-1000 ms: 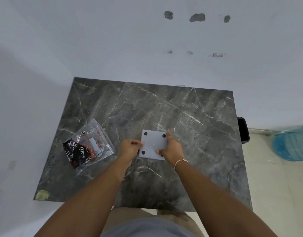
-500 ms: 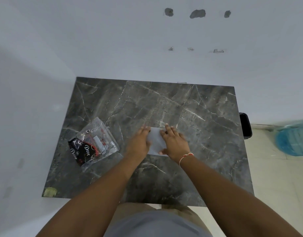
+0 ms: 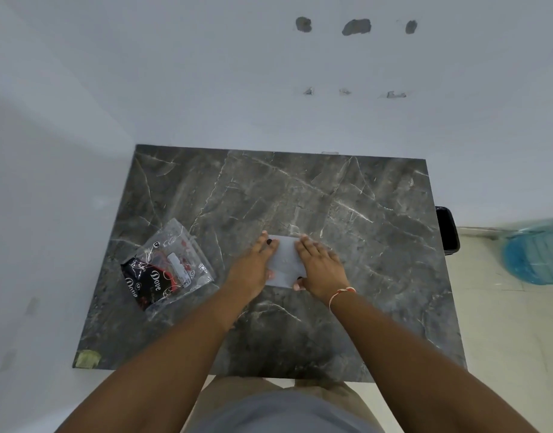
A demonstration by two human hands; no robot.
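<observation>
Now the left hand (image 3: 253,267) and the right hand (image 3: 321,267) lie flat on the pale plate (image 3: 284,260) in the middle of the table (image 3: 362,210), fingers straight and gripping nothing, likely to press it down so it cannot slide. Near the table's left edge lies a clear bag (image 3: 175,242) with a black packet (image 3: 144,284) and red bits (image 3: 183,244) inside.

The single view sits on the person's head and looks forward and steeply down on the table (image 3: 347,195) against the wall (image 3: 206,73). The left hand (image 3: 253,267) and right hand (image 3: 320,267) are near, in the middle of the view.
</observation>
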